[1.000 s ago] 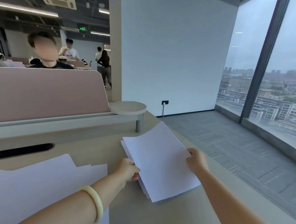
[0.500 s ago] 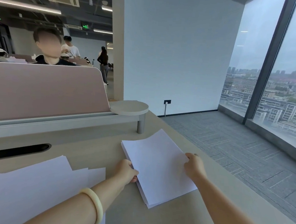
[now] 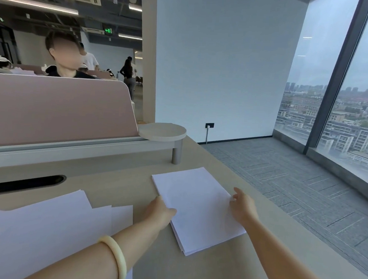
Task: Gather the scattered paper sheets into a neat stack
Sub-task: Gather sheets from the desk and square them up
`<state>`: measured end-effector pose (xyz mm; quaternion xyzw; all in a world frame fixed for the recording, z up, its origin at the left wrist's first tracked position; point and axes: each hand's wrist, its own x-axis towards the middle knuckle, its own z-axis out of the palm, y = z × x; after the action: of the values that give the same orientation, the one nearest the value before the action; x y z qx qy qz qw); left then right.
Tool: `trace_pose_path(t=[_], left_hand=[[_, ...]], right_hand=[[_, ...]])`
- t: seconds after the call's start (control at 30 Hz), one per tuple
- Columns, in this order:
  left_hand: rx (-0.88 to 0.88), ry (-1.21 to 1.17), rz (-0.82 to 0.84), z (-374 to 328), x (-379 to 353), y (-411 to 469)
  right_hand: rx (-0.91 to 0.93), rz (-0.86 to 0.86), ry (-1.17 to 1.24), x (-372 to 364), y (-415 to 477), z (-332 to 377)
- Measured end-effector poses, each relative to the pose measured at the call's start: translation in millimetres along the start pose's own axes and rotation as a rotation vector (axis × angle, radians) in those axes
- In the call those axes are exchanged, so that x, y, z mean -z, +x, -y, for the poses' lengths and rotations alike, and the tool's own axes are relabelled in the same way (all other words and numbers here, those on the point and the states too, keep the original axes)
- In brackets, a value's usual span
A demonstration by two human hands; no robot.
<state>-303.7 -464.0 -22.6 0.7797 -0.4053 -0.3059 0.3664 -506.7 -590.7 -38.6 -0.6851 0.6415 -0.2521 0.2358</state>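
Observation:
A stack of white paper sheets (image 3: 198,208) lies flat on the beige desk (image 3: 191,270), slightly right of centre, its edges nearly even. My left hand (image 3: 160,211) holds the stack's left edge, thumb on the top sheet. At the right edge my right hand (image 3: 242,205) touches the stack with its fingers loosely spread and the index finger stretched out. Several loose white sheets (image 3: 42,227) lie fanned and overlapping at the near left of the desk, partly under my left forearm.
A pink divider panel (image 3: 56,110) with a grey rail runs along the back of the desk, ending in a small round shelf (image 3: 163,131). A black cable slot (image 3: 21,184) sits at the left. The desk's right edge drops to carpeted floor. A person sits behind the divider.
The stack went from tilted up in both hands to lying flat on the desk. My right hand loosened from gripping the right edge to touching it with spread fingers.

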Motion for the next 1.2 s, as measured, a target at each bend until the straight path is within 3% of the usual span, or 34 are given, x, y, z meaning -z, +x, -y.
trace_pose_path(t=[0.23,0.6,0.9,1.2], left_hand=[[0.053,-0.250,0.034,-3,-5,3],[-0.098,-0.275,-0.029,0,17,2],[-0.241,-0.304,-0.153,-16,72,-62],[-0.230,-0.272,-0.341,45,190,-129]], right_hand=[[0.010,0.054,0.087,2,-7,6],[0.204,0.028,0.155,19,-33,31],[0.377,0.004,0.238,40,-94,87],[0.471,0.110,0.250,7,-185,154]])
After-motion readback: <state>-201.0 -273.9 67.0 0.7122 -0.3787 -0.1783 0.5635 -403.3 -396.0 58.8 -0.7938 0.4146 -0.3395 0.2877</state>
